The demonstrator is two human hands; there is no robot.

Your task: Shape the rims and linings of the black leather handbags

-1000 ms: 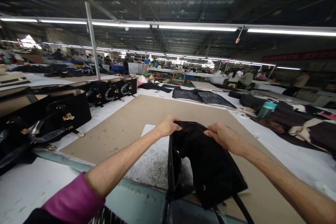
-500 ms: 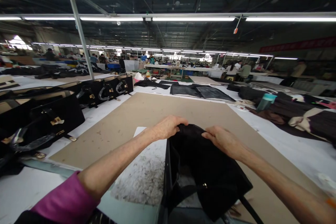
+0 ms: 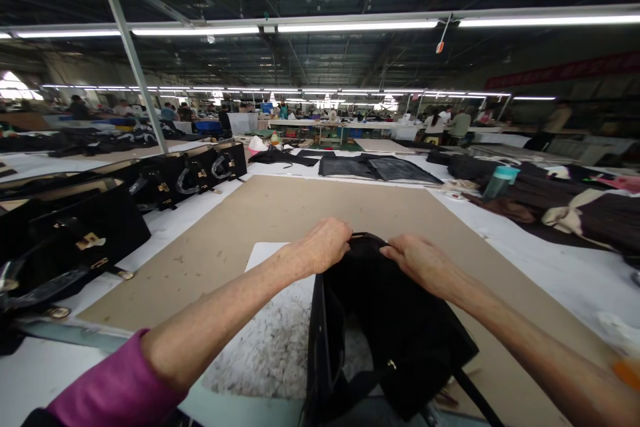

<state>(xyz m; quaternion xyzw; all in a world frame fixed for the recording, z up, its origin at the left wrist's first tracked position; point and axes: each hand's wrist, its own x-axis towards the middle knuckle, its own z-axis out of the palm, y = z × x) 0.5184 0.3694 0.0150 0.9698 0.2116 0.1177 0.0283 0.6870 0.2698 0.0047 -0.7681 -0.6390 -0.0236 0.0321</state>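
Note:
Between my hands a black handbag body (image 3: pixel 400 307) stands over the front of the worktable, with a strap hanging at its right and a small gold-coloured metal piece low on it. My left hand (image 3: pixel 327 245) is closed on the top edge of the bag at its far left corner. My right hand (image 3: pixel 417 260) pinches the same edge a little farther right, its fingers partly hidden behind the black material. Beneath the bag lies a white board (image 3: pixel 265 333) with dark smudges.
A tan sheet (image 3: pixel 210 240) covers the table's middle. Finished-looking black handbags (image 3: pixel 95 233) with gold clasps line the left. Flat black pieces (image 3: pixel 380 169) lie at the back. A teal-lidded bottle (image 3: pixel 500 181) stands right beside dark cloth (image 3: pixel 600 217). Several people work farther off.
My left hand's fingers have drawn in over the bag's top edge. My right hand stays almost in place on the edge. The whole view has shifted slightly.

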